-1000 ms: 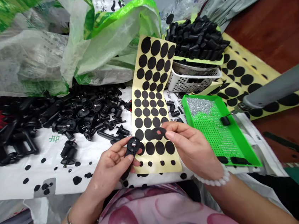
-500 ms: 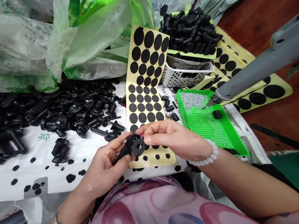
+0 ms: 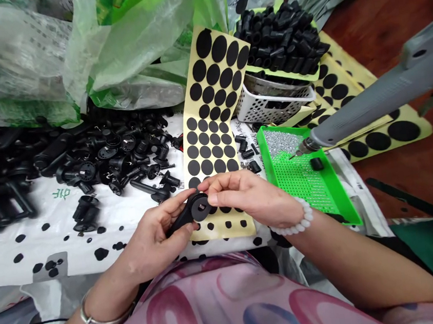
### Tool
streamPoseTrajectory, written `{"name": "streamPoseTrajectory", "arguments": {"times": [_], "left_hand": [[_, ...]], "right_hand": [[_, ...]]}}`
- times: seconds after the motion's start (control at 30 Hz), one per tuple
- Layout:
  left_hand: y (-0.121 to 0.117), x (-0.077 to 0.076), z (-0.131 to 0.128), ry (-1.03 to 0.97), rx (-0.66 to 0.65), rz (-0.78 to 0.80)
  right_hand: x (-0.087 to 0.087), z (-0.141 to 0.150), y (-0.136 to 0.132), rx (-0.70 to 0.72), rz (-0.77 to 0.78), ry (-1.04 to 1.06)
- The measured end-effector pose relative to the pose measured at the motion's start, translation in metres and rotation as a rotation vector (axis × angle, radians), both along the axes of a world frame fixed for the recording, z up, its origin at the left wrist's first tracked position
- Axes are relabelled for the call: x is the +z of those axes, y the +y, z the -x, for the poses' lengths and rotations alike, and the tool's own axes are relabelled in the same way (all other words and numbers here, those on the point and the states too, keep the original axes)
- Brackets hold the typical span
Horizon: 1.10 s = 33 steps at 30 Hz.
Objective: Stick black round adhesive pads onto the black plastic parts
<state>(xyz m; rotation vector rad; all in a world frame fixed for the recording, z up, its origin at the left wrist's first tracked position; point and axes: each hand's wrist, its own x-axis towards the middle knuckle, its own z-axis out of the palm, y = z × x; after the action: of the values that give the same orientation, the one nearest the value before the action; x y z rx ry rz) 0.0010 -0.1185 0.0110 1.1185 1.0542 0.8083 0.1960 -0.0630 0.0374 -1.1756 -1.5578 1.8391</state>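
My left hand [image 3: 160,235] is closed round a black plastic handle part [image 3: 181,218], its round end pointing to the right. Over that round end lies a black ring-shaped sticker [image 3: 200,208] with a hole in its middle. My right hand [image 3: 245,197] pinches the sticker's right edge between thumb and forefinger. Beneath both hands is a yellow backing sheet [image 3: 205,155] with rows of black round stickers; its far end bends upward. Whether the sticker touches the part all round cannot be made out.
Black plastic parts [image 3: 109,142] are heaped at the left. A green tray [image 3: 300,184] holds small silver screws, with a grey electric screwdriver [image 3: 336,123] hanging over it. Black tube pieces [image 3: 281,39] fill a container on a white basket [image 3: 272,104]. Plastic bags [image 3: 131,52] lie behind.
The ring sticker has moved from beside the part's round end to lie over it, with its hole now in front of that end. The head view has shifted slightly.
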Motion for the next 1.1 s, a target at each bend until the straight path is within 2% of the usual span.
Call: {"name": "streamPoseTrajectory", "arguments": {"times": [0.8,1.1], "left_hand": [[-0.0006,-0.0010,-0.0038,0.050,0.049,0.013],[-0.0021,-0.0049,-0.0040,0.068,0.008,-0.013]], "right_hand": [[-0.0069,0.0030,-0.0007,-0.050,0.016,-0.043],[-0.0070,0.0045,-0.0020,-0.052,-0.013,-0.059]]}}
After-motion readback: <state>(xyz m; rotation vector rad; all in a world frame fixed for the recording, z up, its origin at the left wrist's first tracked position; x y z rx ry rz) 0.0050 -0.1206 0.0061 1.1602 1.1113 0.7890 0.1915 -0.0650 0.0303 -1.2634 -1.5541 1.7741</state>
